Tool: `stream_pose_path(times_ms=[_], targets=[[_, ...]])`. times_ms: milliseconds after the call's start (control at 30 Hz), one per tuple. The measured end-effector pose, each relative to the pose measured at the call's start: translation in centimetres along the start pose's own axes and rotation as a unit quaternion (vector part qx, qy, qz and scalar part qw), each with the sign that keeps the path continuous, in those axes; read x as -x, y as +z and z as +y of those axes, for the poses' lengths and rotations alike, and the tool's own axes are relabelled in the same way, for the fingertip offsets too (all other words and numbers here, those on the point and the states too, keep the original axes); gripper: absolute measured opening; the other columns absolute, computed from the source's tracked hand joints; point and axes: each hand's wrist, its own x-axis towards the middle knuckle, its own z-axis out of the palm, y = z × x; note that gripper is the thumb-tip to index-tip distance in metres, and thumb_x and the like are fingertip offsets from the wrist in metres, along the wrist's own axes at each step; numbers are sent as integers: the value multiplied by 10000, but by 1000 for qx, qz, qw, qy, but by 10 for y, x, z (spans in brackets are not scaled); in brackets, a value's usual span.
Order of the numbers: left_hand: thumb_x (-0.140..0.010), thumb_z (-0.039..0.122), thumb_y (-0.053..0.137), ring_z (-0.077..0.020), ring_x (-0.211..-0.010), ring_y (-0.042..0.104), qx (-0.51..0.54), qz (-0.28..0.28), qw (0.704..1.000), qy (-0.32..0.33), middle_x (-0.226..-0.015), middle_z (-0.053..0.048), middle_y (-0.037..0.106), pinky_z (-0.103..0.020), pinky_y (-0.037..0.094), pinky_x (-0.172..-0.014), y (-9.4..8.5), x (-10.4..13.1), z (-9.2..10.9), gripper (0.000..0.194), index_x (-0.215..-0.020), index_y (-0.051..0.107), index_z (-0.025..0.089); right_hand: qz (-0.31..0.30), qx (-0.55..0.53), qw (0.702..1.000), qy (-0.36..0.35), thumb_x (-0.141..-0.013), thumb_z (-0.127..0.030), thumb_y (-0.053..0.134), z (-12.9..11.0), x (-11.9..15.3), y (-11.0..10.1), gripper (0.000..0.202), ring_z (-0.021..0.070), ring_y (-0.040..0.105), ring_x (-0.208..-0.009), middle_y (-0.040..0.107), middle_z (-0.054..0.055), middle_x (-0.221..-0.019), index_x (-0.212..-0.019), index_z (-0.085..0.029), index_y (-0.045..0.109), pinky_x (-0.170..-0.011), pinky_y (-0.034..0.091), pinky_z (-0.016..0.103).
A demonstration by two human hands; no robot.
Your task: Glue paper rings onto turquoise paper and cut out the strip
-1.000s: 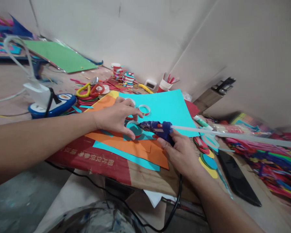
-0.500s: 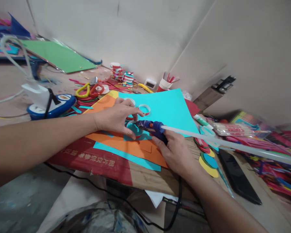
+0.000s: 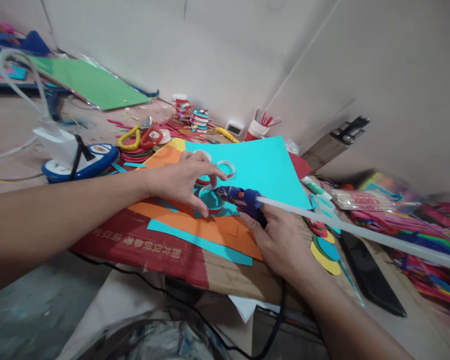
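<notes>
Rings [image 3: 215, 211] near glue gun [image 3: 237, 195], scissors [image 3: 137, 137] beyond

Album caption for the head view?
Right hand points a blue glue gun at a ring; left hand beside it.

1. The right hand [image 3: 279, 237] hides most of the grip of the glue gun [image 3: 237, 194].
2. The glue stick [image 3: 352, 228] runs past the right edge, its far end cut off.
3. The left hand [image 3: 185, 181] partly covers a rear ring [image 3: 204, 183]; whether the thumb touches the near ring [image 3: 216, 211] cannot be told.
4. Colourful strands [image 3: 429, 257] are blurred and cropped.
5. The white device's display [image 3: 234, 129] is too small to read.
</notes>
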Motion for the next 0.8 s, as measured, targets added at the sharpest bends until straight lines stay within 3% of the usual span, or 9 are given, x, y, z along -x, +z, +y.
stream_pose_path(times_ms=[133,300,533,667,800], targets=[[-665,600,869,-321,-1271,469,-21,-15,999,-20,-1259,-77,641,-409,334,-1047,-1,0,-1,792,-1359,622,310,-26,-7,1000,17,-976,-338,550,-2,-3,8,252,243,639,-785,732,93,-934,-1106,-180,697,-691,466,346],[-668,529,875,-305,-1227,494,-20,-26,999,-26,-1223,-66,660,-392,357,-1015,-2,-1,1,726,-1316,647,294,-35,-35,999,-20,-970,-308,555,-8,-4,9,237,226,632,-797,727,83,-945,-1126,-188,687,-720,474,334],[-639,452,906,-305,-1211,515,-10,-33,999,-37,-1205,-51,681,-393,368,-1015,-5,-2,5,681,-1263,680,300,-88,-94,992,-8,-963,-378,570,2,-7,1,236,235,652,-842,744,80,-957,-980,-187,708,-737,489,344],[-621,475,922,-313,-1254,502,-12,-33,999,-20,-1239,-59,666,-391,375,-1038,-7,0,5,720,-1276,676,304,-99,-149,984,2,-952,-380,595,12,-9,-4,287,245,665,-948,747,87,-1095,-1105,-172,720,-849,498,373],[-652,504,900,-307,-1273,503,-13,-34,999,-18,-1251,-69,656,-394,387,-1044,-8,1,4,734,-1311,651,298,-115,-204,972,19,-941,-365,602,13,-10,-2,305,212,661,-889,749,61,-1056,-1141,-166,717,-783,493,336]])
